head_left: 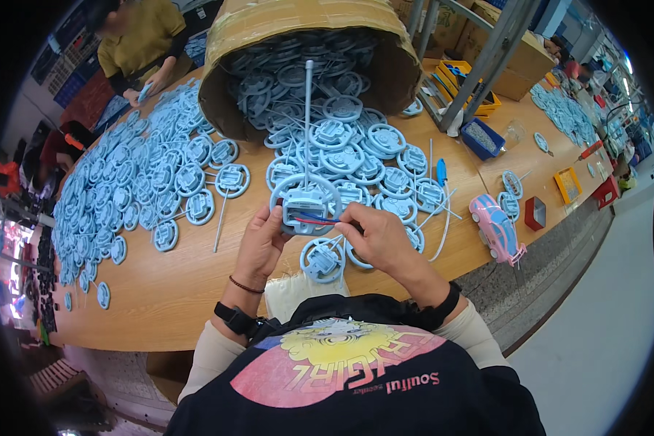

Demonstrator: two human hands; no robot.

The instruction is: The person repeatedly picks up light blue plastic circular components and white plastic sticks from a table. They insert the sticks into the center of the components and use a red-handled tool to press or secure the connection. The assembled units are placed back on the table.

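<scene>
A light blue toy steering wheel [298, 187] is raised in front of me, its long pale rod [309, 109] pointing away toward the carton. My left hand [260, 243] grips the wheel's left lower side, with the thumb at the edge of its central housing. Red and blue wires [316, 219] run across the housing's opening toward my right hand [376, 234]. The right thumb and forefinger are pinched together at the wire ends. Just beneath lies another blue wheel [322, 259] on the wooden table [269, 294].
A large carton [305, 23] on its side spills blue wheels across the table. A broad heap of wheels [131, 171] covers the left. Rightward are a blue-handled screwdriver [441, 173], a pink toy car [495, 227] and a blue bin [482, 138]. A co-worker [142, 47] handles a blue part at far left.
</scene>
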